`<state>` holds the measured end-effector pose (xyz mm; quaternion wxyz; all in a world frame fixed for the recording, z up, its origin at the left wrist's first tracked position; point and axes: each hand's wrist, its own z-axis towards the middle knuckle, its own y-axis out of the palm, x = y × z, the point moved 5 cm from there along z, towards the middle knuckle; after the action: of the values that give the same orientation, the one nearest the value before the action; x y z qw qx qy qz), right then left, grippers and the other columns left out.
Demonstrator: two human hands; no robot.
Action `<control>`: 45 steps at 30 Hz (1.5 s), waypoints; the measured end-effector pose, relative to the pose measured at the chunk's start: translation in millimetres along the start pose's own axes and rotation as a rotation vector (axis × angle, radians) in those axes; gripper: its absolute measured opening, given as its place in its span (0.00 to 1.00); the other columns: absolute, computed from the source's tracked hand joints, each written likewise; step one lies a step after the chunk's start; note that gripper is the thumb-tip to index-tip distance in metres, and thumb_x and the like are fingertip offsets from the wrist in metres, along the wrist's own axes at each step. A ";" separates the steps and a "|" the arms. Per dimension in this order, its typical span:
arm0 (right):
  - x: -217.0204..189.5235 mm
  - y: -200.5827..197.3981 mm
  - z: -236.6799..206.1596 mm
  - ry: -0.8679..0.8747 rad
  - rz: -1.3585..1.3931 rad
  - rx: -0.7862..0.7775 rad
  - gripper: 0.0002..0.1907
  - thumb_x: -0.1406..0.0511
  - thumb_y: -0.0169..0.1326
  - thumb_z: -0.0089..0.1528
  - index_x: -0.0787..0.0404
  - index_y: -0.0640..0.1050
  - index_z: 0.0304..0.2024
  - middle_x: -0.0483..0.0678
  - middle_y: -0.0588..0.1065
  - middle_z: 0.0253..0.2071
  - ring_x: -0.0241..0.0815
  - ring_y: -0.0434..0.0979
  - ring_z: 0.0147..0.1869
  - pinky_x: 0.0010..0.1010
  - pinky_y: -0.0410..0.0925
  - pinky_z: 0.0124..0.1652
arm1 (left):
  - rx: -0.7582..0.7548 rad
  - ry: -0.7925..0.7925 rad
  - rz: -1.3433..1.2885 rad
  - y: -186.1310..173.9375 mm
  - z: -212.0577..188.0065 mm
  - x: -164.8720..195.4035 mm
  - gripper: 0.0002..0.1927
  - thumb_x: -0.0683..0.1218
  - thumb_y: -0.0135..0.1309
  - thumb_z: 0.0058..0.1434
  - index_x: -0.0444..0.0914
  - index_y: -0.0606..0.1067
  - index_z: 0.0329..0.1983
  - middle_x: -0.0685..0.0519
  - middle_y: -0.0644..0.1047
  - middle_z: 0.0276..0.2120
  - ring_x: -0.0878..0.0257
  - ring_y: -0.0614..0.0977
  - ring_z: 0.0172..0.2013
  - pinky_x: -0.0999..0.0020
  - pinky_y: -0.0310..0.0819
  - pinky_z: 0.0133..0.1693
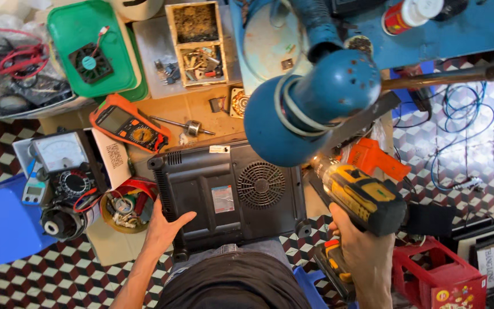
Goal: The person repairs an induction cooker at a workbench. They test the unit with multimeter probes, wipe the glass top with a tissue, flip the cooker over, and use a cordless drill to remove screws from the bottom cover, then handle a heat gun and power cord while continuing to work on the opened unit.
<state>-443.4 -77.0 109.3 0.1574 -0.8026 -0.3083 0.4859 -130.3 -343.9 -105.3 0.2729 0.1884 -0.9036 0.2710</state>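
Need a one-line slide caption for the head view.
Left hand steadies an upturned black appliance while the right hand holds a yellow cordless drill at its edge.

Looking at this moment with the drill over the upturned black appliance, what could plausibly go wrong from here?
The left hand steadies the black appliance only at one edge, so it might shift under the yellow cordless drill held by the right hand. The blue lamp head hides the drill's tip, making misalignment likely. The bowl of small parts beside the left hand could get knocked.
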 end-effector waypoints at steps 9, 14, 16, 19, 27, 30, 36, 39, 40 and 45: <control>2.4 -15.1 19.3 0.007 -0.069 -0.018 0.10 0.67 0.62 0.59 0.68 0.82 0.40 0.49 0.80 0.29 0.34 0.76 0.30 0.29 0.70 0.32 | -0.107 -0.180 0.340 3.8 -1.1 26.5 0.50 0.60 0.68 0.48 0.38 0.61 0.71 0.42 0.79 0.54 0.49 0.81 0.54 0.57 0.72 0.55; 11.2 -22.8 23.1 0.153 -0.140 0.001 0.14 0.65 0.61 0.58 0.63 0.83 0.45 0.45 0.83 0.30 0.34 0.80 0.32 0.30 0.71 0.35 | -0.304 -0.272 0.979 6.5 -18.0 100.8 0.30 0.68 0.55 0.59 0.46 0.82 0.56 0.52 0.86 0.48 0.51 0.85 0.53 0.59 0.77 0.56; 13.2 -22.3 24.0 0.158 -0.080 0.009 0.14 0.65 0.61 0.57 0.62 0.83 0.45 0.45 0.83 0.31 0.35 0.79 0.32 0.31 0.72 0.35 | -0.141 0.247 0.924 41.6 -18.9 155.5 0.26 0.62 0.60 0.58 0.43 0.78 0.54 0.49 0.81 0.50 0.48 0.82 0.50 0.54 0.76 0.50; 19.0 -21.1 23.2 0.181 -0.007 0.009 0.13 0.65 0.61 0.57 0.64 0.82 0.43 0.47 0.83 0.30 0.36 0.78 0.31 0.32 0.72 0.34 | -0.104 0.752 0.617 102.6 -6.8 208.7 0.23 0.52 0.63 0.55 0.37 0.78 0.51 0.44 0.79 0.47 0.43 0.78 0.48 0.50 0.72 0.47; 37.9 -25.1 19.2 0.218 0.133 0.004 0.10 0.68 0.62 0.57 0.67 0.82 0.40 0.48 0.83 0.30 0.34 0.80 0.31 0.29 0.72 0.31 | 0.050 1.272 1.349 194.1 29.5 208.5 0.35 0.54 0.65 0.59 0.48 0.67 0.69 0.42 0.77 0.47 0.46 0.78 0.49 0.51 0.73 0.49; 33.8 -33.8 15.9 -0.021 0.017 0.003 0.10 0.69 0.60 0.57 0.66 0.82 0.41 0.45 0.83 0.31 0.33 0.81 0.31 0.25 0.72 0.31 | -0.141 1.029 0.623 182.9 26.3 215.2 0.42 0.54 0.71 0.55 0.36 0.65 0.67 0.38 0.74 0.56 0.41 0.75 0.56 0.50 0.69 0.57; 55.1 -44.9 -1.1 0.090 0.136 -0.002 0.11 0.70 0.61 0.56 0.67 0.81 0.42 0.45 0.82 0.33 0.33 0.80 0.32 0.26 0.71 0.32 | -0.227 0.848 0.708 176.7 -8.6 218.7 0.63 0.53 0.76 0.38 0.35 0.55 0.74 0.35 0.65 0.67 0.38 0.63 0.67 0.43 0.56 0.64; 72.6 -47.7 -15.3 0.340 0.141 0.021 0.11 0.69 0.62 0.57 0.67 0.83 0.42 0.48 0.82 0.29 0.35 0.81 0.31 0.29 0.71 0.31 | -0.241 0.810 0.825 180.4 -18.8 214.8 0.67 0.55 0.78 0.31 0.35 0.54 0.72 0.35 0.57 0.69 0.39 0.56 0.70 0.35 0.47 0.66; 74.5 -49.2 -21.2 0.350 0.144 0.035 0.11 0.69 0.62 0.57 0.67 0.83 0.42 0.48 0.82 0.30 0.35 0.79 0.31 0.29 0.71 0.31 | -0.254 0.802 0.855 181.4 -20.2 212.1 0.68 0.56 0.78 0.31 0.36 0.54 0.73 0.35 0.54 0.71 0.38 0.53 0.71 0.34 0.45 0.66; 87.3 -50.9 -42.9 0.404 0.122 0.073 0.12 0.68 0.62 0.57 0.64 0.83 0.43 0.46 0.83 0.32 0.33 0.78 0.31 0.28 0.70 0.33 | -0.269 0.797 0.934 187.6 -16.9 198.8 0.71 0.58 0.79 0.30 0.36 0.52 0.74 0.33 0.48 0.73 0.36 0.48 0.73 0.30 0.42 0.65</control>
<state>-393.8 20.3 98.3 0.2153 -0.8946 -0.2037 0.3344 -370.4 -225.4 -47.6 0.4628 -0.3776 -0.7457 0.2951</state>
